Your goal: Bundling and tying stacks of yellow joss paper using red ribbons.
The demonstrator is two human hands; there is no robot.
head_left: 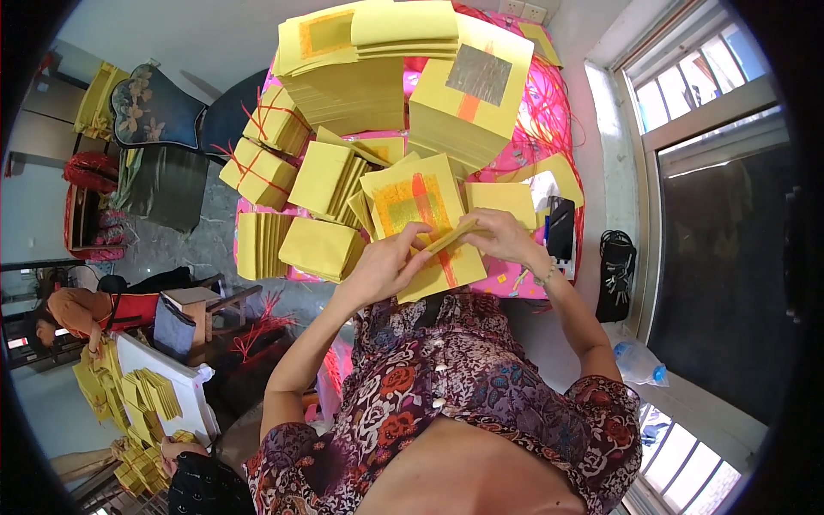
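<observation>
The person is standing over a table (562, 129) draped in a pink cloth and working through yellow paper sheets. The left hand (386, 262) is resting its fingers on the top sheet (421, 210), the one with an orange and gold patch in the middle, and its grip is closing on the near edge of that sheet. The right hand (502, 236) is pinching a thin folded strip of yellow paper (451, 236) between thumb and fingers, so that grip is clamped on the strip, just above the sheet and touching the other hand's fingertips. Judging by the table, a good deal looks done already: bundles tied with red string (266, 150) are lying at the left edge, and loose squared-off packs (322, 249) are sitting just beside the hands. Plenty seems left, though, since tall stacks (468, 94) of sheets are waiting at the far side. A dark phone (560, 227) is lying near the right wrist. Off to the left, another person (73, 313) is bending over more yellow paper (129, 395) on a low board.
</observation>
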